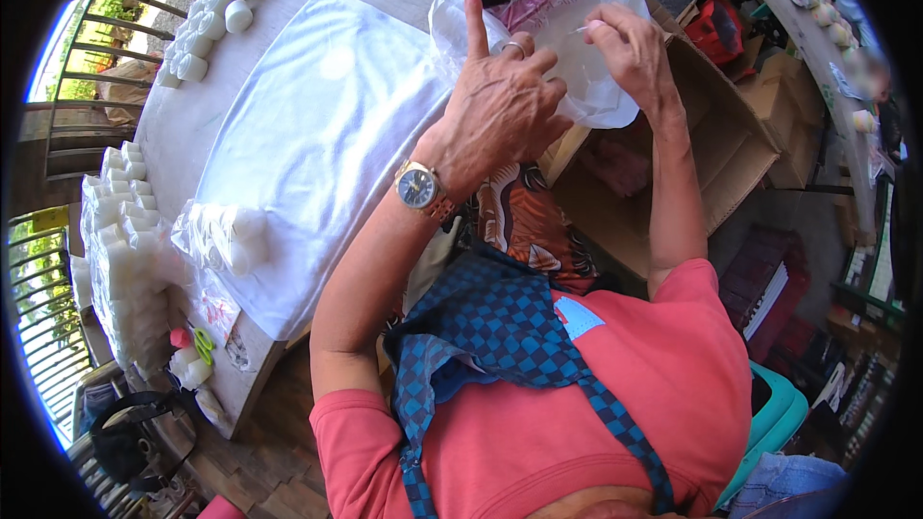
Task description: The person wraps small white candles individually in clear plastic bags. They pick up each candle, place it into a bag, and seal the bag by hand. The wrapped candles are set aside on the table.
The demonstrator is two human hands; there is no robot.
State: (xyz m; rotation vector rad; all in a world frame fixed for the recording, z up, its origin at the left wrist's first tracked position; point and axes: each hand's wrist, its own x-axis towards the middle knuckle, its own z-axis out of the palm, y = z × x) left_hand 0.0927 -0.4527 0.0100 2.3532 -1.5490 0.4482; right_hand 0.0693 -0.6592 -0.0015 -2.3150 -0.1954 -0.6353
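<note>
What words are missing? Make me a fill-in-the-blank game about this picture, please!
1. The wrist of the left hand wears a ____ with a round, dark dial.
2. The wide cloth on the table is coloured ____.
3. The big open box is made of brown ____.
4. The apron's pattern is made of little ____.

Missing words: watch; white; cardboard; squares.

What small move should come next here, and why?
Perhaps steady the crumpled, translucent white plastic bag with the bare left hand, whose index finger sticks out straight, since the right hand, thumb and fingers pinched, is over the bag.
</note>
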